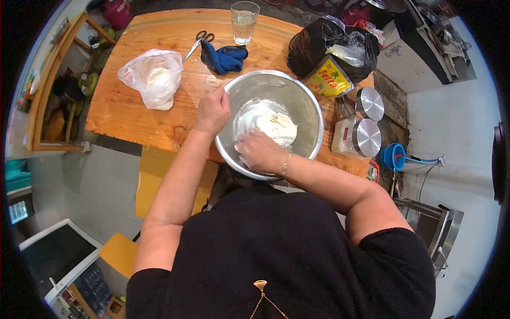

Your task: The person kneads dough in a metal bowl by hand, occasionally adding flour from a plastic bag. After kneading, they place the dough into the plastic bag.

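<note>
A large steel mixing bowl (311, 101) stands near the front edge of the wooden table, with a pale dough lump (280, 127) and loose white flour (252, 114) inside. My left hand (214, 110) grips the bowl's left rim, thumb over the edge. Inside the bowl, toward its near left wall, is my right hand (260, 152); its fingers are curled and dusted white. Whatever those fingers may hold is hidden. The lump lies just beyond the right hand's knuckles.
Left of the bowl sits a plastic bag of white powder (158, 80). Behind are scissors (196, 43), a dark blue cloth (226, 58) and a glass of water (244, 24). To the right are a black plastic bag (308, 45), a yellow packet (329, 78) and steel-lidded jars (366, 137).
</note>
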Motion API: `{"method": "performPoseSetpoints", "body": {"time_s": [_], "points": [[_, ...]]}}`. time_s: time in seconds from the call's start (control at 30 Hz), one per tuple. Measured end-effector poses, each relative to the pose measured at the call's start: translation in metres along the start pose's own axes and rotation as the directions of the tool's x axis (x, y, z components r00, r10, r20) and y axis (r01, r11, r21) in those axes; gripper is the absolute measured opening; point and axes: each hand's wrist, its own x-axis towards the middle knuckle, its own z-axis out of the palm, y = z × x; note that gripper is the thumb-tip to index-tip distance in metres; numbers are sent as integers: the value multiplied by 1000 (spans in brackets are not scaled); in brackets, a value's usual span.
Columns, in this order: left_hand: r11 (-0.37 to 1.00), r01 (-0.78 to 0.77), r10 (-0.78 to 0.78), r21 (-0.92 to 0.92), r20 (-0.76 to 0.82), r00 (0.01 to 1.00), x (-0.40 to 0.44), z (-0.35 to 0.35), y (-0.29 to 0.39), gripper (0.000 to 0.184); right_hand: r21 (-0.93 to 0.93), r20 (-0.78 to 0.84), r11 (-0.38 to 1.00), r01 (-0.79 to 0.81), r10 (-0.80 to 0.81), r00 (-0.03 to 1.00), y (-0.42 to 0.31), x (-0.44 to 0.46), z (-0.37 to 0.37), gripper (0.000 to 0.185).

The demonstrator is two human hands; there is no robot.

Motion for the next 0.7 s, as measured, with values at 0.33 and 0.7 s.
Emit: {"method": "performPoseSetpoints", "body": {"time_s": [0.33, 0.7], "points": [[999, 41, -41, -15, -8, 999, -5, -2, 7, 25, -175, 310, 952, -250, 294, 904, 56, -44, -24, 21], [996, 81, -80, 19, -46, 996, -7, -1, 11, 28, -14, 213, 967, -254, 251, 944, 55, 28, -5, 18]]}}
